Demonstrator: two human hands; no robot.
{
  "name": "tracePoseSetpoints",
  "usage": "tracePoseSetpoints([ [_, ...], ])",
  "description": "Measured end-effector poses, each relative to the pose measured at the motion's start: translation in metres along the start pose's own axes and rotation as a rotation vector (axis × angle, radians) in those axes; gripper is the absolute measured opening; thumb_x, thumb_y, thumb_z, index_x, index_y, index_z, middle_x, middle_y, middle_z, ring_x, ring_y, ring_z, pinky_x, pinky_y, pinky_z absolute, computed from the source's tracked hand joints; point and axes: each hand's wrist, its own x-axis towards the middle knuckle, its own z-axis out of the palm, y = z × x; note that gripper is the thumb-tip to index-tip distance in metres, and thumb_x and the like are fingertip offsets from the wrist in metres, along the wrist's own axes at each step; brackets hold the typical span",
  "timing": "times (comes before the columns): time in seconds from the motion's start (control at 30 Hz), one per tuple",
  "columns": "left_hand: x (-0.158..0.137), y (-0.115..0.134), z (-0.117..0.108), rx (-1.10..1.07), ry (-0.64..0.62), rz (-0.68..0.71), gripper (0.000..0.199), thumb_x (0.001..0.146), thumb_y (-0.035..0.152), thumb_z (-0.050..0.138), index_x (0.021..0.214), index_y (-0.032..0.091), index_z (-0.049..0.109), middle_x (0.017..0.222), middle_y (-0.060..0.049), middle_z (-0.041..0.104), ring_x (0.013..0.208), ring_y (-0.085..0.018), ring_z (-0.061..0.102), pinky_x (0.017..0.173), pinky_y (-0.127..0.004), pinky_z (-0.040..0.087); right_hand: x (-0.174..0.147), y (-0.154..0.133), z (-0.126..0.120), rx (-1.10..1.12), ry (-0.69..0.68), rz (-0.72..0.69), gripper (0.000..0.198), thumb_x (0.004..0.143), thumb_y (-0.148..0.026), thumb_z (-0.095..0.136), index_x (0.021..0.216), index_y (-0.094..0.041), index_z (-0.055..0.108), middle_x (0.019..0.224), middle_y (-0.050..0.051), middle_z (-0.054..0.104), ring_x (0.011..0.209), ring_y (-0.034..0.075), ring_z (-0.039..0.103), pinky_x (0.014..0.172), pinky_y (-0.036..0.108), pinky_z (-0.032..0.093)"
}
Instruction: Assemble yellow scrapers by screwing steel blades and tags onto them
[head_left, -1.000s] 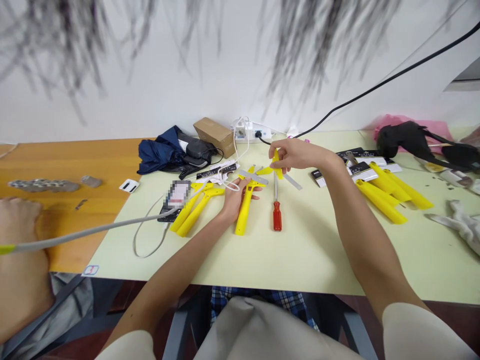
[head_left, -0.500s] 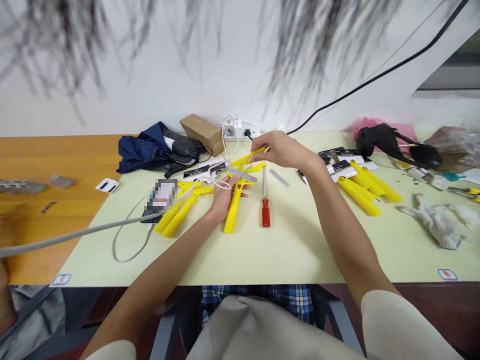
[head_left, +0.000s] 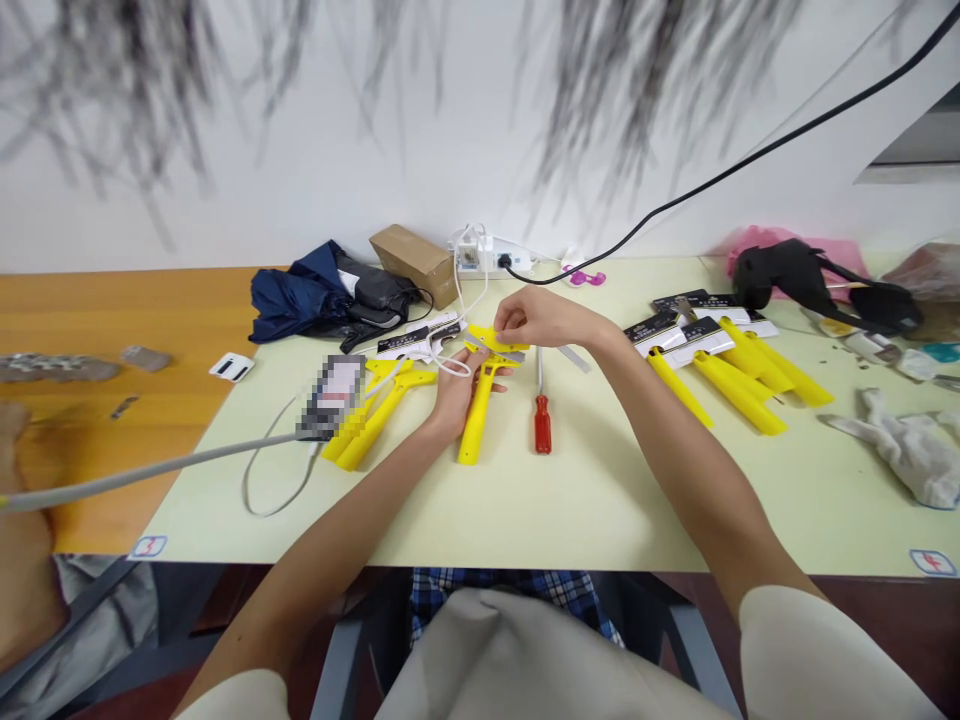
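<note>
My left hand [head_left: 450, 402] is closed around the neck of a yellow scraper [head_left: 475, 428], whose handle points toward me. Across its head lies a grey metal blade [head_left: 511, 356]. My right hand [head_left: 553, 316] pinches a yellow plastic head piece [head_left: 481, 336] and holds it at the blade; my fingers partly hide where they meet. Just right of the scraper lies a screwdriver [head_left: 543, 425] with a red handle. Behind it, partly under my right wrist, is a loose metal strip [head_left: 575, 358].
More yellow scrapers [head_left: 386, 408] lie at left beside a phone [head_left: 330, 395] with a cable. Yellow handles [head_left: 739, 390] and black-and-white packets [head_left: 697, 340] are on the right, near white gloves [head_left: 907, 445]. A cardboard box [head_left: 414, 262] and power strip [head_left: 480, 258] stand at the wall.
My right hand has lowered the yellow head piece onto or close against the blade on the scraper's head. The view has shifted slightly; my left hand keeps its hold.
</note>
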Motion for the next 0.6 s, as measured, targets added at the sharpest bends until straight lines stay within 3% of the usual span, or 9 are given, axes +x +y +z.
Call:
tracePoseSetpoints([
  [0.2, 0.001, -0.001, 0.000, -0.022, 0.022, -0.013, 0.034, 0.088, 0.041, 0.085, 0.107, 0.018, 0.068, 0.113, -0.011, 0.083, 0.086, -0.023, 0.084, 0.061, -0.026, 0.066, 0.007, 0.013, 0.003, 0.021, -0.034, -0.041, 0.011, 0.086, -0.027, 0.076, 0.092, -0.018, 0.077, 0.082, 0.001, 0.073, 0.072, 0.015, 0.058, 0.062, 0.028, 0.041],
  [0.37, 0.002, -0.002, 0.000, -0.040, 0.016, -0.010, 0.035, 0.087, 0.039, 0.084, 0.110, 0.017, 0.069, 0.109, -0.011, 0.083, 0.086, -0.024, 0.084, 0.061, -0.027, 0.066, 0.008, 0.017, 0.001, -0.021, -0.061, -0.017, 0.014, 0.088, -0.031, 0.075, 0.092, -0.017, 0.075, 0.078, 0.000, 0.067, 0.070, 0.015, 0.052, 0.062, 0.029, 0.037],
  [0.6, 0.003, -0.004, -0.003, -0.017, 0.037, -0.011, 0.031, 0.088, 0.041, 0.078, 0.105, 0.017, 0.067, 0.106, -0.011, 0.082, 0.086, -0.024, 0.083, 0.061, -0.027, 0.065, 0.010, 0.017, 0.004, -0.125, -0.088, 0.005, 0.013, 0.093, -0.031, 0.074, 0.092, -0.018, 0.074, 0.087, 0.002, 0.072, 0.075, 0.016, 0.056, 0.066, 0.030, 0.040],
])
